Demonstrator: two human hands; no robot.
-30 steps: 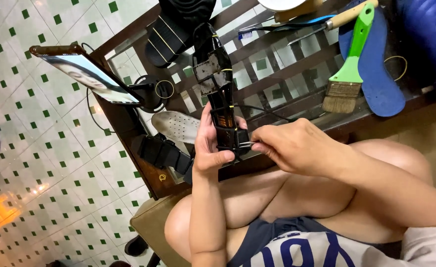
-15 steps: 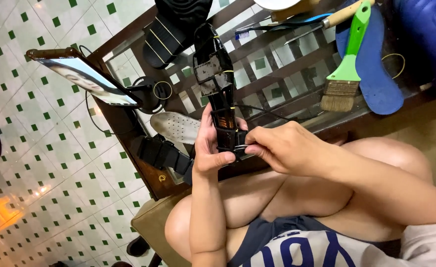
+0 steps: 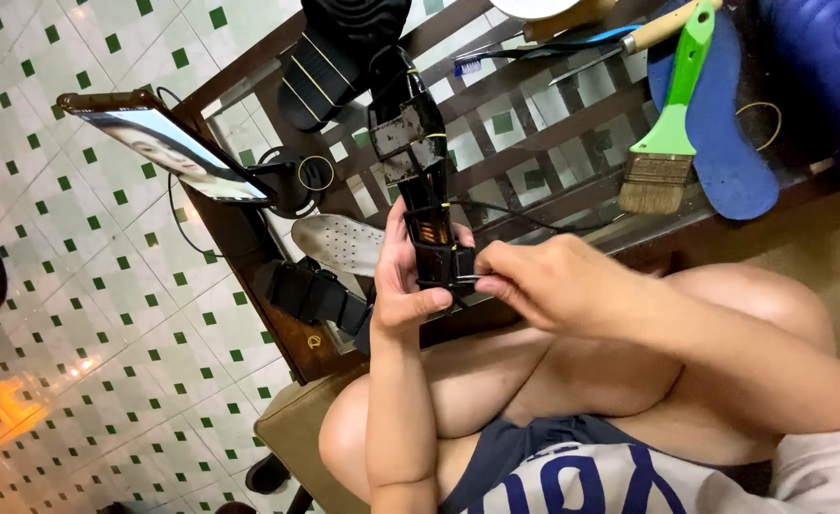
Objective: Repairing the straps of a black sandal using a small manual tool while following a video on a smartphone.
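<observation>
Over the last second the right hand (image 3: 558, 281) has crept left, fingertips pinched on a thin wire at the black sandal (image 3: 427, 205), which the left hand (image 3: 403, 286) grips above the table (image 3: 553, 143) edge.

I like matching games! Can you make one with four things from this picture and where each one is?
Things:
1. black sandal
2. paintbrush
3. phone
4. white insole

Places:
A. propped up at the left end of the table
B. lying flat on the table, just left of the left hand
C. lying partly on the blue insole, green handle pointing away
D. held upright by the left hand while the right hand pinches at its lower end

Pairs: 1-D, 2-C, 3-A, 4-B
</observation>
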